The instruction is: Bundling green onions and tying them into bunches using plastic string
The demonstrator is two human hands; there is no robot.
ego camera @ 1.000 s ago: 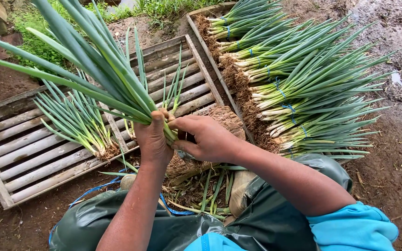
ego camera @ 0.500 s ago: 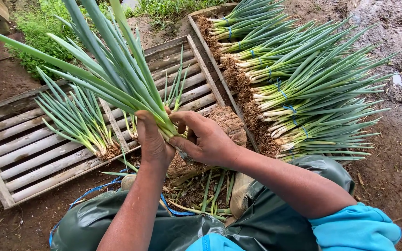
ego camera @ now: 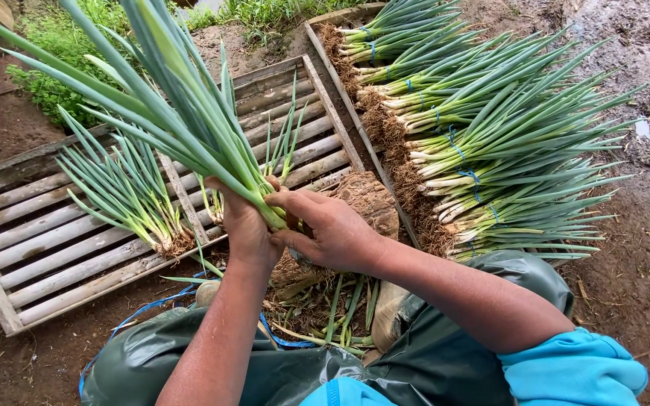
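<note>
The bunch of green onions (ego camera: 182,128) now stands steeper than a second ago, its leaves swinging from the left edge toward the top of the frame; the left hand (ego camera: 246,225) sits slightly lower.

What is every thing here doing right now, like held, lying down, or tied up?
Left hand: closed around the bunch of green onions, near its base.
Right hand: gripping the same bunch at its root end.
Bunch of green onions: held up, leaves fanning up and left.
Loose green onions: lying untied on the wooden crate.
Wooden crate: flat on the soil.
Tied bundles: stacked, bound with blue ties.
</note>
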